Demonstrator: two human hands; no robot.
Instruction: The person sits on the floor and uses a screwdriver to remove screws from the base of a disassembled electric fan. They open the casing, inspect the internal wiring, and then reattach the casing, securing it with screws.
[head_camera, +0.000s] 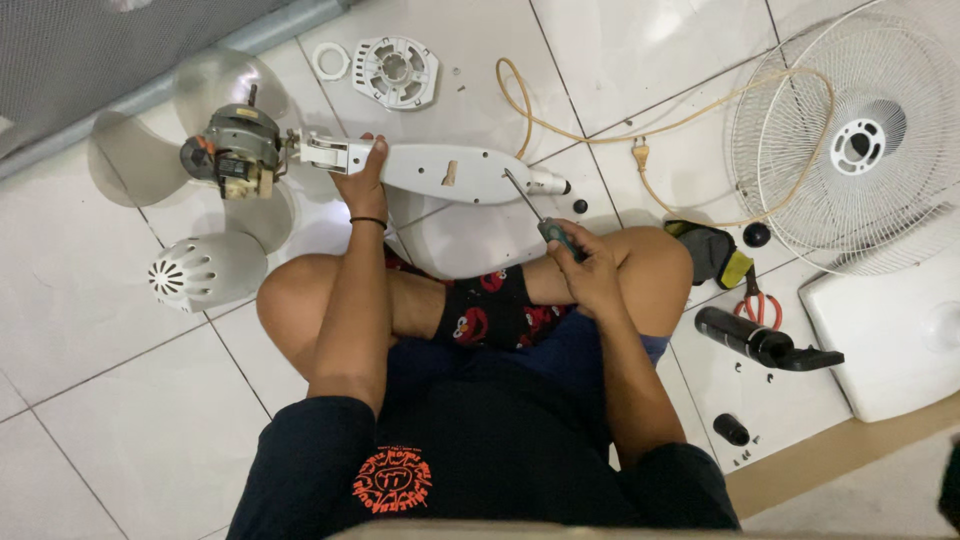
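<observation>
Fan neck housing: a long white plastic housing (440, 170) lying crosswise above the person's crossed legs, level with the tiled floor (100, 330); whether it rests on the knees or is held just clear of them cannot be told.
Its look: smooth, tapering to a rounded end on the right, a small tan patch near the middle, a squared white bracket at the left end.
Motor: a grey and copper-coloured motor (232, 152) joins the bracket end, its shaft pointing up; its far side is hard to make out.
Screwdriver: a screwdriver (537, 212) with a thin metal shaft and dark green handle, the tip set against the housing's right part; the exact spot under the tip is too small to see.
Left hand: the left hand (362, 180) is clamped on the housing near the bracket, fingers over the top edge, a dark band on the wrist.
Right hand: the right hand (585, 265) is closed around the screwdriver handle, most of which is hidden.
Blade: a clear fan blade (130, 165) lies under the motor, partly covered by it.
Motor cover: a white domed cover (205, 270) with vent slots sits on the floor just left of the knee.
Cord: a tan cord (690, 120) loops from the housing toward a white wire fan guard (860, 150), cut off at the right edge.
Scissors: orange-handled scissors (757, 300) lie near a black cylinder-shaped part (745, 338).
</observation>
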